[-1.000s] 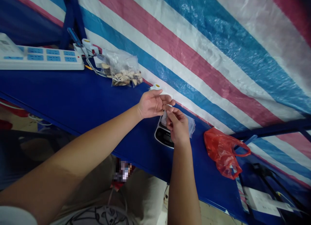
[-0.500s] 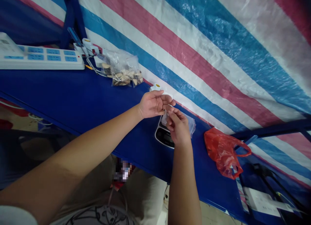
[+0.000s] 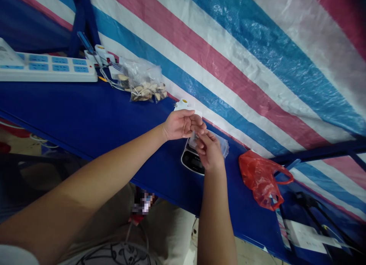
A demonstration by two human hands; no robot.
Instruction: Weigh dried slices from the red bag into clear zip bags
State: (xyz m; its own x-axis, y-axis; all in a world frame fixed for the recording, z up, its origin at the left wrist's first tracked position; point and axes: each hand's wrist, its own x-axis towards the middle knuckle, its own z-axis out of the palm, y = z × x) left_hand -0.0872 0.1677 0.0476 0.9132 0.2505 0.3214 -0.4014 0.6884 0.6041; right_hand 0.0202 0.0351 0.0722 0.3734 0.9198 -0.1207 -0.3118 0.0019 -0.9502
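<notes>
My left hand [image 3: 180, 124] and my right hand [image 3: 210, 150] meet above a small black digital scale [image 3: 191, 161] on the blue table. Both pinch the edge of a small clear plastic bag [image 3: 222, 146] that lies over the scale. Fingers of both hands are curled together on the bag's mouth. A small white device with a yellow sticker [image 3: 183, 103] sits just behind my left hand.
A white power strip with blue sockets [image 3: 48, 68] lies at the far left. Beside it is a clear bag of pale chips [image 3: 143, 84] and some small tools. A red plastic bag [image 3: 261, 177] lies to the right. A striped tarp [image 3: 257, 59] backs the table.
Both hands have stayed over the scale; the fingers have closed in slightly on the clear bag. The view has shifted a little.
</notes>
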